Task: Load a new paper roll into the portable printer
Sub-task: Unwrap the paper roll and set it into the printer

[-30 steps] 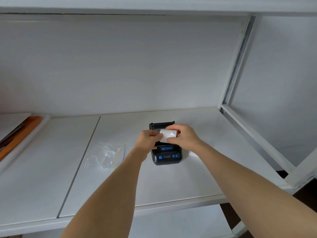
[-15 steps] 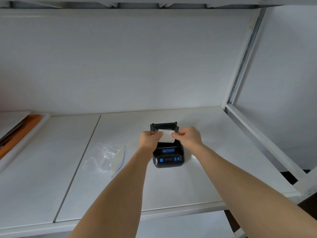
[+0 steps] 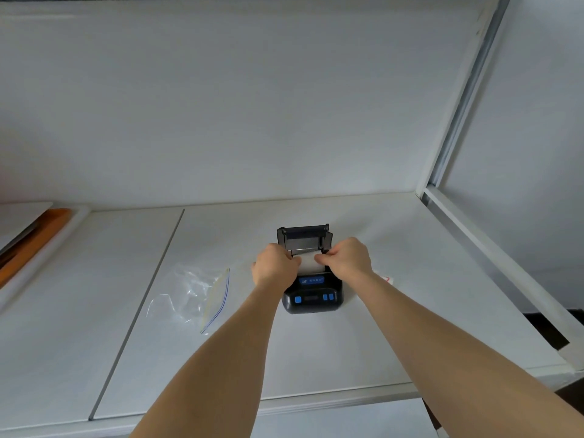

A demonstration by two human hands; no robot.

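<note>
A small black portable printer [image 3: 313,297] with blue buttons sits on the white shelf, its lid [image 3: 304,236] tilted open at the back. A white paper roll [image 3: 308,264] lies in the open compartment between my hands. My left hand [image 3: 274,268] pinches the roll's left end. On the right end my right hand [image 3: 347,258] holds it with pinched fingers. The lower part of the roll is hidden by my fingers.
An empty clear zip bag [image 3: 196,294] lies left of the printer. A scrap of white paper [image 3: 387,278] shows behind my right wrist. A tray with orange items [image 3: 38,235] stands at the far left. A white shelf frame [image 3: 493,248] runs along the right.
The roll has gone down from above the printer into the open compartment, and both hands went down with it. The camera has tilted slightly.
</note>
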